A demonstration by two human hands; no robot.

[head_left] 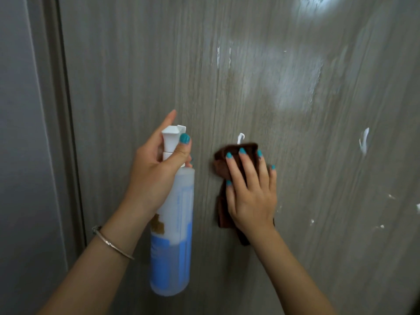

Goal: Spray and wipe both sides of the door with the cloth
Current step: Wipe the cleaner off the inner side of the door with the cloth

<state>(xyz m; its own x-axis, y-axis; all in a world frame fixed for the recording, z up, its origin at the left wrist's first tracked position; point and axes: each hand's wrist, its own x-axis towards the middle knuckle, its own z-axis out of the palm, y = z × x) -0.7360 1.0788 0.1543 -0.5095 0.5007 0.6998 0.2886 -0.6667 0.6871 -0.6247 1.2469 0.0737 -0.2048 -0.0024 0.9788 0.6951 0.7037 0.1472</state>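
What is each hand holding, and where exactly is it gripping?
The left hand grips the spray bottle by its neck, just under the white nozzle. The right hand presses a brown cloth flat against the door.

Both bare forearms reach up from the near edge. The left hand (pixel 156 171) grips the neck of a white-headed, blue-labelled plastic spray bottle (pixel 172 226), index finger straight, thumb curled across the front. To its right, the right hand (pixel 251 192) presses flat, fingers spread, on a folded brown cloth (pixel 221 163).
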